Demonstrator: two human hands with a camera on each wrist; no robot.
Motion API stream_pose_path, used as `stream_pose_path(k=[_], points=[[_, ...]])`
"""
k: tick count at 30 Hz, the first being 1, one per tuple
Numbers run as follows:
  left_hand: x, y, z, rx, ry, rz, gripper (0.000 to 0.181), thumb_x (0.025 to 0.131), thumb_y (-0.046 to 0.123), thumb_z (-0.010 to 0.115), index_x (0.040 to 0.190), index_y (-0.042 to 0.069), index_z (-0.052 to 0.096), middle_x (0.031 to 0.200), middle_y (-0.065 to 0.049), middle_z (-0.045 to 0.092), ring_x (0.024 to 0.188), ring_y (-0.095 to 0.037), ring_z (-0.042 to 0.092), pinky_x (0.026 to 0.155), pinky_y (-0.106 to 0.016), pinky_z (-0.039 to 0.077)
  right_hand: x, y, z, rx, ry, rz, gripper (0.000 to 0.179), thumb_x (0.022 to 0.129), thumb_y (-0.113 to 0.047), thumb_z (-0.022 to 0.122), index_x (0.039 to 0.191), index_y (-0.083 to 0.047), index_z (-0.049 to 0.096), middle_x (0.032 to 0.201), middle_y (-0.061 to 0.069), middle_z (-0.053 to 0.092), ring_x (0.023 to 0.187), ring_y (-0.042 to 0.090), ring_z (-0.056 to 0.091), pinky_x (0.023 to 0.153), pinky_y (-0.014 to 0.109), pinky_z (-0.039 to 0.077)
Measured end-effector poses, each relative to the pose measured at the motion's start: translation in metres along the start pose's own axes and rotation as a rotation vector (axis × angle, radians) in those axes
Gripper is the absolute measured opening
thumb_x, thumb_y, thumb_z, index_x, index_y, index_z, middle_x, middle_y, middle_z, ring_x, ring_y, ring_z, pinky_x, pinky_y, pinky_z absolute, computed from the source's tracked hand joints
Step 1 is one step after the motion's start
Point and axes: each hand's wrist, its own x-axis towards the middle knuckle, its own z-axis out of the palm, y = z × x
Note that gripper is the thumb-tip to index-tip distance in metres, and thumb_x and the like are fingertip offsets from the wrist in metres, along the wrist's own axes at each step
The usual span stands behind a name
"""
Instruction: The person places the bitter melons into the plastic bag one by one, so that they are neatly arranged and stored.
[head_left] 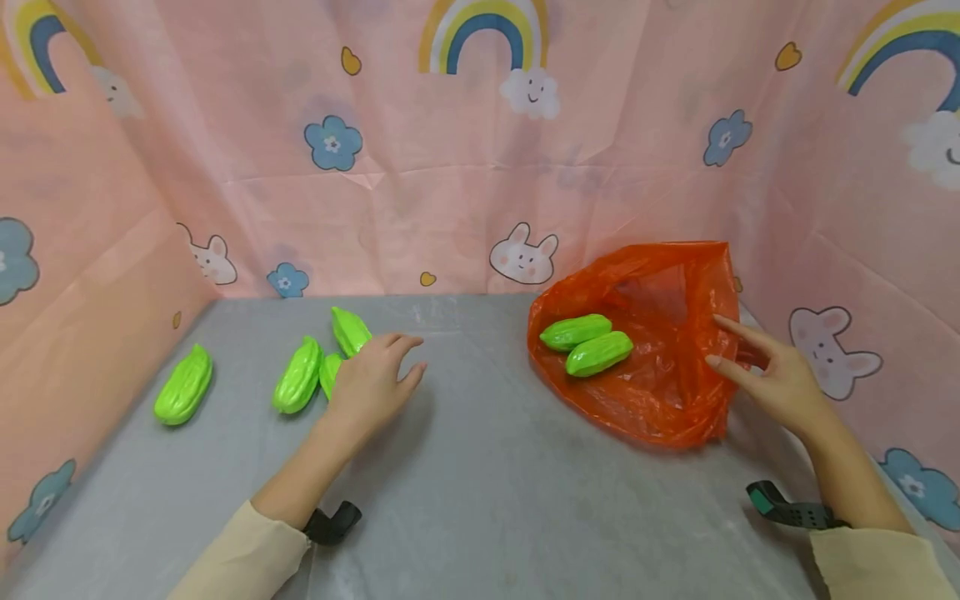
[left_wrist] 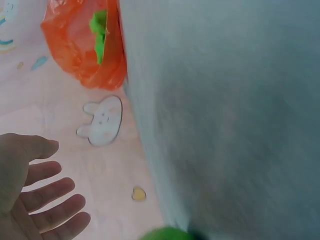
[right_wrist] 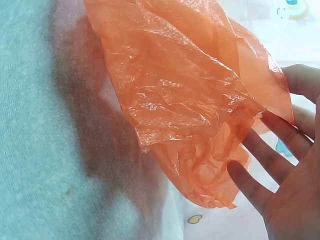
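Observation:
My left hand (head_left: 375, 377) hovers over a cluster of bright green, ridged, oblong gourds, fingers loosely spread and holding nothing. A long green gourd (head_left: 298, 377) lies just left of it, another gourd (head_left: 350, 330) is behind it, and a third is partly hidden by the hand. At the right, my right hand (head_left: 783, 385) holds the edge of a red plastic bag (head_left: 675, 333) between thumb and fingers. In the right wrist view the crumpled bag (right_wrist: 175, 95) hangs by the fingers (right_wrist: 255, 185). Two green gourds (head_left: 598, 354) lie inside the wide bag mouth.
A separate green gourd (head_left: 183, 386) lies at the far left of the grey tabletop (head_left: 480, 492). Pink patterned cloth (head_left: 420, 200) encloses the back and both sides. Each wrist wears a dark strap (head_left: 333, 523).

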Motion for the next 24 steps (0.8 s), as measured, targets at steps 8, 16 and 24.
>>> stream_pose_path(k=[8, 16, 24], points=[[-0.01, -0.035, -0.004, -0.047, 0.041, -0.14, 0.038, 0.095, 0.028, 0.069, 0.129, 0.01, 0.068, 0.129, -0.015, 0.069, 0.115, -0.034, 0.067, 0.084, -0.053, 0.058, 0.001, -0.001, 0.0, -0.007, -0.003, 0.016, 0.061, 0.097, -0.03, 0.068, 0.153, -0.021, 0.046, 0.137, 0.008, 0.059, 0.094, -0.02, 0.045, 0.07, 0.005, 0.046], [-0.008, -0.049, -0.002, -0.008, 0.018, -0.21, 0.046, 0.095, 0.036, 0.067, 0.132, 0.008, 0.066, 0.133, -0.016, 0.066, 0.119, -0.037, 0.064, 0.085, -0.057, 0.055, -0.002, -0.002, -0.003, -0.012, 0.01, -0.011, 0.061, 0.097, -0.027, 0.069, 0.152, -0.017, 0.047, 0.135, 0.01, 0.061, 0.092, -0.021, 0.045, 0.068, 0.003, 0.046], [-0.013, -0.054, -0.004, 0.08, -0.113, -0.33, 0.065, 0.097, 0.049, 0.061, 0.14, 0.0, 0.055, 0.14, -0.026, 0.054, 0.123, -0.047, 0.056, 0.09, -0.063, 0.051, 0.0, -0.002, 0.003, 0.014, -0.021, -0.046, 0.06, 0.097, -0.024, 0.068, 0.153, -0.013, 0.046, 0.135, 0.026, 0.058, 0.095, -0.022, 0.045, 0.072, 0.001, 0.045]])
